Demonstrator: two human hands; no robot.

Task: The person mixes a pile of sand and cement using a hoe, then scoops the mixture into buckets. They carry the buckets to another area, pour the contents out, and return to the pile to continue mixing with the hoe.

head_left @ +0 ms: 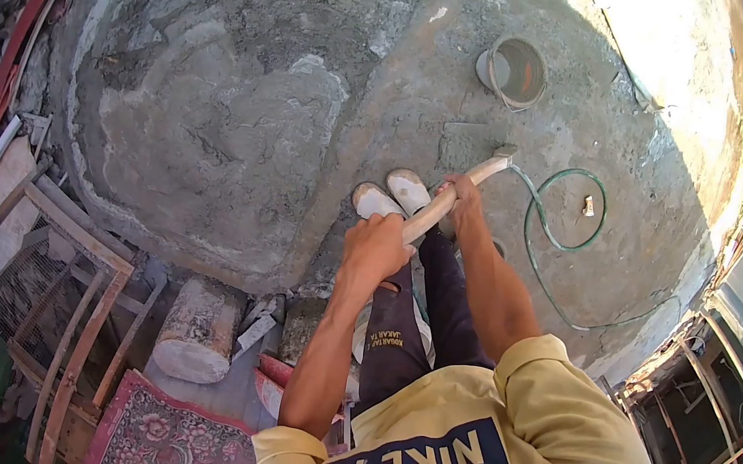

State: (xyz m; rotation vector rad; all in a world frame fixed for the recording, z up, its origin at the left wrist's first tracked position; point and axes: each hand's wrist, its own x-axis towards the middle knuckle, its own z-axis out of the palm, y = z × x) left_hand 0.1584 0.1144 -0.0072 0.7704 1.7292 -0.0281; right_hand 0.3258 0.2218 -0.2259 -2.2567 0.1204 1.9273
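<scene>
We are gripping the handle [431,216], likely stiff and tip-heavy, with left hand [375,248] and right hand [466,198] fingers spaced apart.

Palm of the left hand [376,247] hidden against the wooden handle [432,215], scrap [588,206] inside the green hose [563,248] loop too small to identify, floral rug [168,443] and yellow T-shirt [577,439] cut off below.

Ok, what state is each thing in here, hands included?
Left hand: closed around the tool's handle.
Right hand: closed around it, farther toward the head.
Tool: gripped, slanted; ground contact unclear.
Mortar: spread out, uneven, damp-looking.
Bucket: upright, uncovered; contents unclear.
Hose: looped on the ground.
Shoes: worn, smeared.
Rug: spread out.
</scene>
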